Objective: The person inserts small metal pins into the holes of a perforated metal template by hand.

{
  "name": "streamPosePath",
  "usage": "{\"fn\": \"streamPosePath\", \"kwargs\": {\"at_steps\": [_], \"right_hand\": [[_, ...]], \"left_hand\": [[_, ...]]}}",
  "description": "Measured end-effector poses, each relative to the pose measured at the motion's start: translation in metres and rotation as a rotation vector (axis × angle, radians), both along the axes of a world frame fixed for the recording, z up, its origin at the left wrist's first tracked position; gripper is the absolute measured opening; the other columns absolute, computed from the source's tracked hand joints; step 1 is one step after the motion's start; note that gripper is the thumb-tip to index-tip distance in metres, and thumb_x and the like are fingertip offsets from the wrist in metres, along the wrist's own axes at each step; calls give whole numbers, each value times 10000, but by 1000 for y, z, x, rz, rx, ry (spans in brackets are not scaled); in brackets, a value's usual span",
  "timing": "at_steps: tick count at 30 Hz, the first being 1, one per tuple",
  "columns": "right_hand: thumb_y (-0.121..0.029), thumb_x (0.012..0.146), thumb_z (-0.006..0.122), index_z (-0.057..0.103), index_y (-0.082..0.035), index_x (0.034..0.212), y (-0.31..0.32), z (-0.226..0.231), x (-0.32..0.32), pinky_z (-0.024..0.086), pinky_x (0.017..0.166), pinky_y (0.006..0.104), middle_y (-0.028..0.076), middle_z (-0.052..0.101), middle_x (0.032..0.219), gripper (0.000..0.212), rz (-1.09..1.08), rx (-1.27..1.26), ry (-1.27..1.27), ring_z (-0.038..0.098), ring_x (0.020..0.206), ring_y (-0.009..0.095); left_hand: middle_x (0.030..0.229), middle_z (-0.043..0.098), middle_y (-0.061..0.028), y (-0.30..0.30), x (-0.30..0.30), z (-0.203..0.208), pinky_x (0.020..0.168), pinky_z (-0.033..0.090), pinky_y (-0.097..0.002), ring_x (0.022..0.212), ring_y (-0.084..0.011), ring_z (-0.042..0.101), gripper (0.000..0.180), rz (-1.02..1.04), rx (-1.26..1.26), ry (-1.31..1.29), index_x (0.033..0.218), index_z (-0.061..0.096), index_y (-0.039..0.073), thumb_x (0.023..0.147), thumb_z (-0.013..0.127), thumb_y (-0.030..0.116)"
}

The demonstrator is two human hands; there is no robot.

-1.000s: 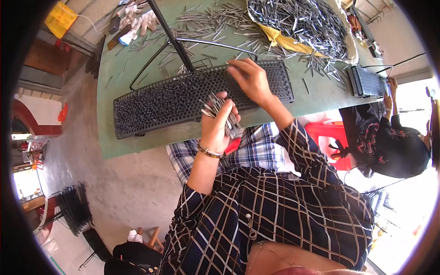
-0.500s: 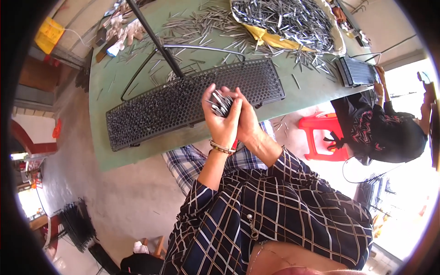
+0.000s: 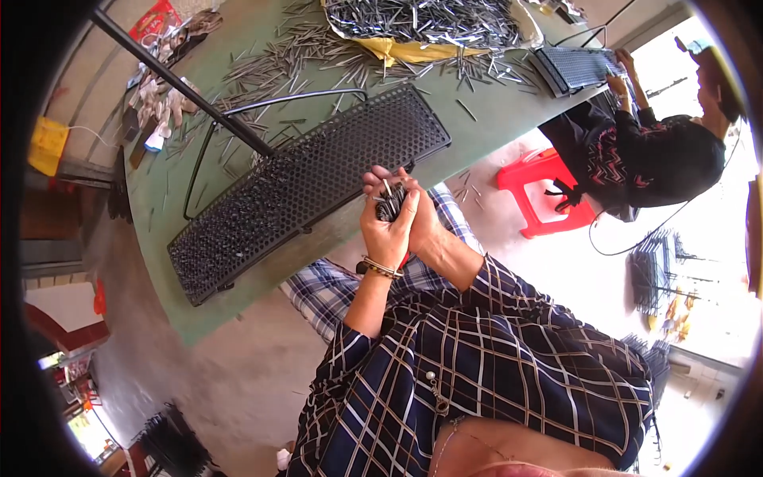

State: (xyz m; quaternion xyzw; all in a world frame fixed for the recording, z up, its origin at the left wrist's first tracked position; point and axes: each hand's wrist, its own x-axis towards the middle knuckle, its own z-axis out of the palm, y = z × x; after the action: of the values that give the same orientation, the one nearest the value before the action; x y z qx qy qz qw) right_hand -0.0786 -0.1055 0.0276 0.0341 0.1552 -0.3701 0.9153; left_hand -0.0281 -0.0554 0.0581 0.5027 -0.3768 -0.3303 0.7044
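My left hand [image 3: 386, 238] and my right hand [image 3: 425, 221] are cupped together, closed round a bunch of slim metal pieces [image 3: 390, 204]. Their ends stick up between my fingers and look dark and silvery; the exact kind is too small to tell. Just beyond my hands, a long black perforated tray [image 3: 373, 127] lies slantwise on the green table [image 3: 163, 238]. Its left part is dense with small pieces in the holes, while holes show bare toward the right end. A thin metal frame [image 3: 298, 97] rises behind it.
Loose metal pieces [image 3: 278, 60] lie scattered behind the tray. A large heap [image 3: 429, 22] sits on a yellow-edged sack [image 3: 389, 49]. Gloves [image 3: 163, 107] lie at the far left. At right, a person [image 3: 660, 159] handles another tray [image 3: 576, 63] near a red stool [image 3: 509, 179].
The view has turned, so the table and tray look tilted more steeply. My hands have closed more tightly round the pieces, which now stand more upright.
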Motion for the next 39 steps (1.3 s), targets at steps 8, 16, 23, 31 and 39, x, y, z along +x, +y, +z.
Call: {"fn": "streamPosePath", "kwargs": {"at_steps": [8,16,23,31,39], "right_hand": [[-362,971,343,562,-22,1018,6,-17,-22,453,869,337,107,619,1013,408,46,-92,-174,575,907,233],[-407,935,445,578,-10,1109,-11,35,-63,478,652,273,30,615,896,454,284,-407,495,566,743,120],[-302,870,615,630,10,1061,-16,59,-71,485,713,258,75,651,967,366,482,-1095,734,593,794,112],[-196,852,648,667,9,911,-31,52,-53,451,637,219,25,648,792,215,309,-1101,777,549,691,65],[-153,874,612,606,18,1035,-67,52,-6,504,696,254,64,649,850,235,153,-1015,732,618,761,122]], "left_hand": [[893,625,-52,-1,-16,-17,763,478,-261,824,-115,586,165,0,47,340,981,576,-10,855,612,91],[864,625,-66,25,-6,12,660,495,-278,754,-152,602,157,-280,282,751,975,578,27,843,623,98],[819,616,-60,55,-13,19,640,493,-262,740,-142,600,153,-581,378,529,952,569,13,851,614,118],[830,623,-58,44,-7,7,643,485,-267,749,-139,598,199,-559,417,591,990,577,-1,853,621,136],[862,622,-60,22,23,4,658,491,-267,759,-126,592,219,-484,344,604,1035,580,5,864,596,141]]}}
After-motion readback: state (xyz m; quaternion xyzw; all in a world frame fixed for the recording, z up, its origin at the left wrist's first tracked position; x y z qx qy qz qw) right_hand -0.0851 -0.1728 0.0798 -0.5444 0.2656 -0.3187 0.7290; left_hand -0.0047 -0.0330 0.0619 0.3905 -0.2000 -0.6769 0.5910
